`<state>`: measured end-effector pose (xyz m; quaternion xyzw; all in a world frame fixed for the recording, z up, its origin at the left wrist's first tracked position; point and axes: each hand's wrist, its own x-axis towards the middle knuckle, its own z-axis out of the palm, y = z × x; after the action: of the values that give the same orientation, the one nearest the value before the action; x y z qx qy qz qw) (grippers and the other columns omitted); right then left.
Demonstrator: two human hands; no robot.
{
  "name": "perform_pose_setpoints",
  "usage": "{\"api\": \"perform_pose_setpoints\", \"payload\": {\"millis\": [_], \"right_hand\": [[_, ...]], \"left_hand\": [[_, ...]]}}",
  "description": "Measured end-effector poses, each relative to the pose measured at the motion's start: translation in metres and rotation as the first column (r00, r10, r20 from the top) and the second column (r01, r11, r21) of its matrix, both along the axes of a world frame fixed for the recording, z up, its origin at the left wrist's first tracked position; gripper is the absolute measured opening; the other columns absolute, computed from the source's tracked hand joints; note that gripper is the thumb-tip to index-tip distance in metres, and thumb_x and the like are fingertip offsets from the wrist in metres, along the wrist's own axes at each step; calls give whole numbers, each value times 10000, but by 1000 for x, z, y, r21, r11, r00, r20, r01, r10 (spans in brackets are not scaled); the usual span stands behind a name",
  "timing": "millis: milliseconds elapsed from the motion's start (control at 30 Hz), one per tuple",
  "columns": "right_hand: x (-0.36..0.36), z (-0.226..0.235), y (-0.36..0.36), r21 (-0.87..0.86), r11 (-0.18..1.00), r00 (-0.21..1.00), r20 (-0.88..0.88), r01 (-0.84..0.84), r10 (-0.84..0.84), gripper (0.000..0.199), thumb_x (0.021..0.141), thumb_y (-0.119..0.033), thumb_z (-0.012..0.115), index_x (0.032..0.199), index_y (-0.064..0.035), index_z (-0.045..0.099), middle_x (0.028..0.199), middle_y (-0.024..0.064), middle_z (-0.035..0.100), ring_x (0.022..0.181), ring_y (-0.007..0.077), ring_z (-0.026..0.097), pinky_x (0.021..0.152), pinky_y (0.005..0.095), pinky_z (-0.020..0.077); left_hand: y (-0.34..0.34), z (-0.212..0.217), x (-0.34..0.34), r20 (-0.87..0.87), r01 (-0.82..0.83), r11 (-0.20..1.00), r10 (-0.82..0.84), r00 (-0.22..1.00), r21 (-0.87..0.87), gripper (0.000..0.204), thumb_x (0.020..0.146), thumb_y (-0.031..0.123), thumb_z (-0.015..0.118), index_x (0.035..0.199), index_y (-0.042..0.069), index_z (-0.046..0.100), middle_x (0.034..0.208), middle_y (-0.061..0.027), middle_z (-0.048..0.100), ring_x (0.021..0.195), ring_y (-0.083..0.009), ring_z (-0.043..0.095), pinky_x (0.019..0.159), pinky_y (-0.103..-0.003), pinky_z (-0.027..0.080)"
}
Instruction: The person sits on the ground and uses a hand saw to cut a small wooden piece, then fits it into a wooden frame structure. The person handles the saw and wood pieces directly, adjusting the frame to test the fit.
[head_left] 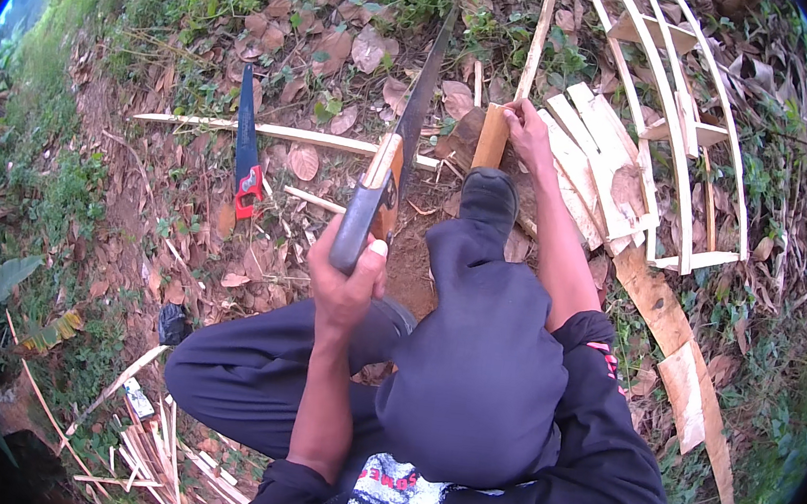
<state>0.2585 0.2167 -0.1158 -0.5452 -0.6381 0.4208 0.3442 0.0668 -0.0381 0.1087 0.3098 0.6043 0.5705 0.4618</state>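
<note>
Left hand point(347, 271): wrapped around the grip of a handsaw point(391, 167), black and wood-toned handle, blade aimed far and slightly right. Looks like a solid hold.
Right hand point(531, 137): thumb and fingertips on the far end of a short brown wood block point(491, 138), right where a thin pale strip point(539, 40) runs off to the far side. Can't tell if it's pinching the strip too.
Brown block: middle of the scene, a bit far, near end against the toe of the right boot point(489, 202).
Blade vs block: held saw sits left of the block, not touching it, with a decent gap between them. Blade is tipped nearly edge-on, so the teeth are hard to make out.
Left side: second saw point(248, 137), red handle near, dark blade pointing far, lying on the leafy ground point(265, 257). Long pale stick point(288, 134) crosses left to right behind the held saw, so that stretch isn't totally free.
Right side: way tighter. Pale boards point(594, 169) fan out just beside the right forearm, then a slatted wooden frame point(678, 123) past them.
Near edges: loose sticks point(161, 458) piled near left, curved brown slab point(663, 309) trailing near on the right.
</note>
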Motion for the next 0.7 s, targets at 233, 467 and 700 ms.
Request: {"api": "perform_pose_setpoints", "payload": {"millis": [233, 467, 700], "right_hand": [[-3, 1, -14, -54, 998, 958, -287, -11, -5, 254, 934, -194, 594, 1115, -15, 607, 912, 130, 672, 855, 208, 639, 787, 320, 505], [6, -3, -14, -46, 999, 988, -155, 4, -11, 260, 953, -241, 591, 1057, -3, 585, 876, 86, 642, 815, 164, 592, 757, 310, 482], [25, -34, -9, -44, 984, 971, -162, 173, -178, 252, 970, -248, 560, 1052, -13, 514, 835, 120, 631, 766, 166, 587, 709, 317, 483]], "left_hand": [[2, -12, 21, -85, 83, 996, -86, 993, -32, 141, 857, 98, 593, 886, 4, 492, 553, -18, 461, 400, -95, 429, 366, -246, 358], [6, -11, 34, -80, 155, 984, -162, 984, -84, 170, 858, 124, 623, 891, 9, 503, 577, -4, 470, 452, -78, 439, 407, -241, 371], [18, 4, 43, -200, 167, 986, -167, 966, -18, 123, 845, 68, 623, 844, -9, 526, 606, -2, 528, 464, -67, 508, 409, -227, 406]]}}
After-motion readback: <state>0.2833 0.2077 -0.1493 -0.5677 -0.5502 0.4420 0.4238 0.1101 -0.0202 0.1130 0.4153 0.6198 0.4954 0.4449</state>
